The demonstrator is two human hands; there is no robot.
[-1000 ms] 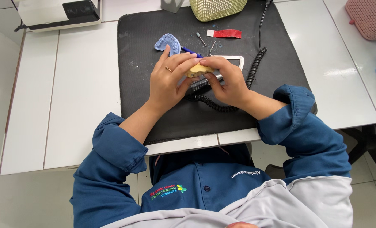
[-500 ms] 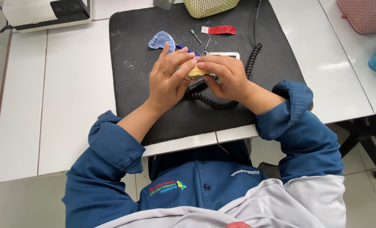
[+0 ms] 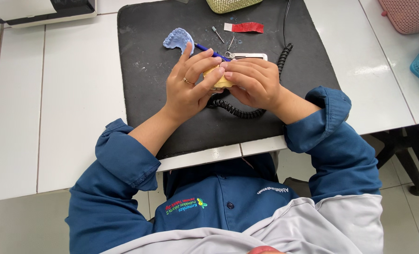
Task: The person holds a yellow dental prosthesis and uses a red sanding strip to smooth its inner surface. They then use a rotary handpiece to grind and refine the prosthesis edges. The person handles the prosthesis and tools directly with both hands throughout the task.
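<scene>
Both hands meet over the black mat on the white tabletop. The left hand and right hand each have their grip closed around a small yellow dental cast, held between them just above the mat. A blue-handled tool pokes out at 11 o'clock from the cast, toward a blue dental cast. A red strip lies at 1 o'clock, a coiled black cord at 6 o'clock

Yellow cast mostly hidden between left hand and right hand.
</scene>
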